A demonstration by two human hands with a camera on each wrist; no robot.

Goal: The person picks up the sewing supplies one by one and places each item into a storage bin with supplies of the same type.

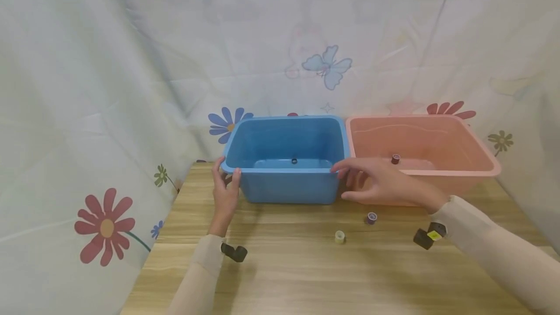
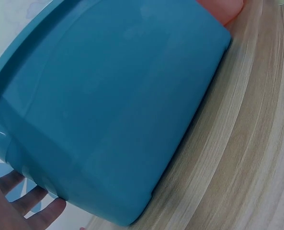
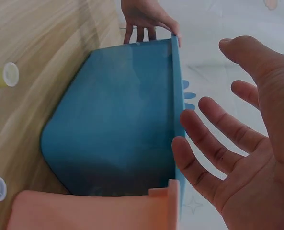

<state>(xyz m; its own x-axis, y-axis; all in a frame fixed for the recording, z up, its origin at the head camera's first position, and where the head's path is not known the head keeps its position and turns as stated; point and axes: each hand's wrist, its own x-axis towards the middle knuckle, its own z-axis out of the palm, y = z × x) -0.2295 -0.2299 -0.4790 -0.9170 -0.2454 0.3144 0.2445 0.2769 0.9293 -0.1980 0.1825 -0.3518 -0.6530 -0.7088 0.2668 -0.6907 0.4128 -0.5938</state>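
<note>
A blue plastic bin (image 1: 288,186) stands on the wooden table. My left hand (image 1: 226,198) holds its front left corner, the thumb over the rim and the other fingers against the outer side wall (image 2: 108,96). Close to the bin's front right corner is my right hand (image 1: 385,183), its fingers spread and loosely bent with nothing between them in the right wrist view. A small dark ring-like piece (image 1: 294,161) lies inside the blue bin. The pink bin (image 1: 455,174) beside it contains a small dark red spool (image 1: 395,159).
On the table (image 1: 284,276), in front of the bins, are a pale yellow spool (image 1: 340,236) and a purple spool (image 1: 371,218) with a white end. A curtain (image 1: 271,62) printed with flowers and butterflies hangs behind the bins and along the left.
</note>
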